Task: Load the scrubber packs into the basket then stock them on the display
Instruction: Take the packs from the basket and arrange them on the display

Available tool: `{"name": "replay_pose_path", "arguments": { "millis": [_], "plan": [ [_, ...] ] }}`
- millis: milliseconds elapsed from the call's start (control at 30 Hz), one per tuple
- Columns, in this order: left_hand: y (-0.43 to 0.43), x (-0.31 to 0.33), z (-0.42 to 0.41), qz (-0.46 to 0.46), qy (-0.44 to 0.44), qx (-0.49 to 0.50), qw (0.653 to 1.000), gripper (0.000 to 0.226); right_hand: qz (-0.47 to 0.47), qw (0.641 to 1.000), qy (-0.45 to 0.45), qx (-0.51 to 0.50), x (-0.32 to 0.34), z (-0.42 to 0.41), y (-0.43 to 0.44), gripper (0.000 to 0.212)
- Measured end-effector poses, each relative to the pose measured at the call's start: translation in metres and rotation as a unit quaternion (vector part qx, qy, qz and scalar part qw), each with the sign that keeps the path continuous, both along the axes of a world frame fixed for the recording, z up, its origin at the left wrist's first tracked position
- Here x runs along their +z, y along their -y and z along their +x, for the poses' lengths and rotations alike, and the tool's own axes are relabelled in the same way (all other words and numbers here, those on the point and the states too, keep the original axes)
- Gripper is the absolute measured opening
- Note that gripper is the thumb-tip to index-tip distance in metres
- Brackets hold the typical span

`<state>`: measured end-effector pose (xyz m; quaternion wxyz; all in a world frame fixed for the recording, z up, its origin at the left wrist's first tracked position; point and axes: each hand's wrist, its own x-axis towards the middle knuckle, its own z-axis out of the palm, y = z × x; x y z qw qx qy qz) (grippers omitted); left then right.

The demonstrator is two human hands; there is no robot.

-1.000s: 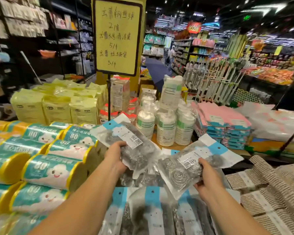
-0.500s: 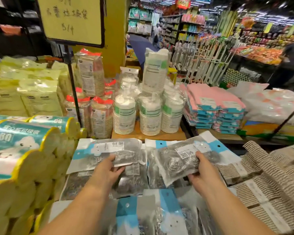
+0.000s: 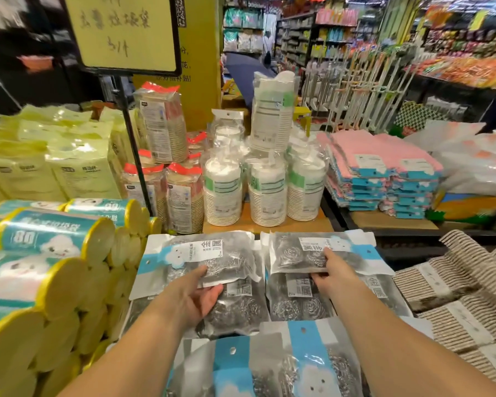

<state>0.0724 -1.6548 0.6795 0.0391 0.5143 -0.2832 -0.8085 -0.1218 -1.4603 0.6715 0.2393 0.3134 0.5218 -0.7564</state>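
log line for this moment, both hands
step: stocking display | left grip: holds left pack | right grip: holds right pack | packs: flat, over pile

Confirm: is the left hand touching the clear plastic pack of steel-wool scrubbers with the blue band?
Touching. The head view shows the left hand pinching the near edge of the clear blue-banded scrubber pack, thumb on top, fingers underneath.

I'm reading "金属" on the labels of the left scrubber pack (image 3: 212, 253) and, upside down, the right scrubber pack (image 3: 295, 253). I'm making out "80" on the teal roll (image 3: 49, 239) and handwritten "垃圾袋" on the yellow sign (image 3: 126, 32); finer print is blurring.
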Motion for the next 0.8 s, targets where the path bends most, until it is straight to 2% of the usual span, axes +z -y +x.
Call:
{"name": "replay_pose_path", "arguments": {
  "millis": [100,200,267,333,400,467,533,600,700,800],
  "plan": [
    [0.000,0.003,0.007,-0.019,0.014,-0.035,0.999,0.036,0.027,0.999,0.012,0.020,0.009,0.007,-0.005,0.025],
    [0.000,0.013,0.017,-0.045,0.028,-0.060,0.997,0.040,0.059,0.997,0.020,0.041,0.012,0.014,-0.018,0.042],
    [0.003,0.026,0.031,-0.082,0.033,-0.075,0.993,0.038,0.073,0.996,0.000,0.044,0.024,0.027,-0.031,0.041],
    [0.004,0.042,0.047,-0.144,0.032,-0.079,0.986,0.036,0.072,0.996,-0.026,0.049,0.044,0.046,-0.042,0.035],
    [-0.004,0.062,0.068,-0.228,0.028,-0.075,0.970,0.033,0.030,0.997,-0.058,0.033,0.064,0.062,-0.052,0.037],
    [-0.019,0.087,0.094,-0.320,0.042,-0.075,0.944,0.031,-0.031,0.994,-0.101,0.034,0.097,0.086,-0.058,0.038],
    [-0.036,0.110,0.126,-0.393,0.043,-0.069,0.916,0.030,-0.066,0.984,-0.146,0.072,0.129,0.115,-0.060,0.026],
    [-0.056,0.130,0.163,-0.451,0.045,-0.060,0.889,0.028,-0.078,0.968,-0.185,0.147,0.154,0.151,-0.059,0.012],
    [-0.089,0.151,0.230,-0.535,0.076,-0.054,0.840,0.023,-0.075,0.927,-0.231,0.284,0.176,0.220,-0.057,0.005],
    [-0.120,0.163,0.309,-0.584,0.123,-0.050,0.801,0.025,-0.088,0.859,-0.276,0.421,0.179,0.299,-0.049,0.016]
  ]
}}
